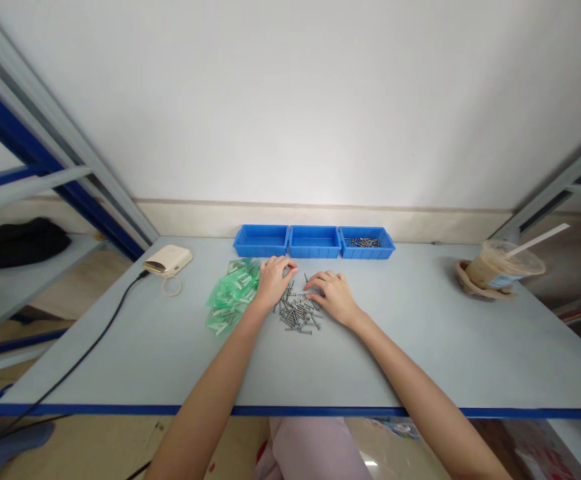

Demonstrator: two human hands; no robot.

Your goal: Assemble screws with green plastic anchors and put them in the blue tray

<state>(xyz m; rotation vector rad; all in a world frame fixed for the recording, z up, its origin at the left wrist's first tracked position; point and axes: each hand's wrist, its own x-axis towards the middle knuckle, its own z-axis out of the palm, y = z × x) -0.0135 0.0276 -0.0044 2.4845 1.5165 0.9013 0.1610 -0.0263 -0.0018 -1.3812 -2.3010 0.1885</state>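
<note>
A loose pile of grey screws (297,312) lies on the pale table (420,347) in front of me. My left hand (273,280) rests at the pile's upper left, fingers curled in a pinch near the screws; what it holds is too small to name. My right hand (334,295) lies on the pile's right side with fingers stretched toward the screws. A heap of small green plastic bags (233,295) sits just left of my left hand.
Three blue bins stand in a row at the back: left bin (261,241), middle bin (314,241), right bin (367,243) with some screws inside. A beige device (169,260) with a black cable lies at left. An iced drink cup (500,268) stands at right.
</note>
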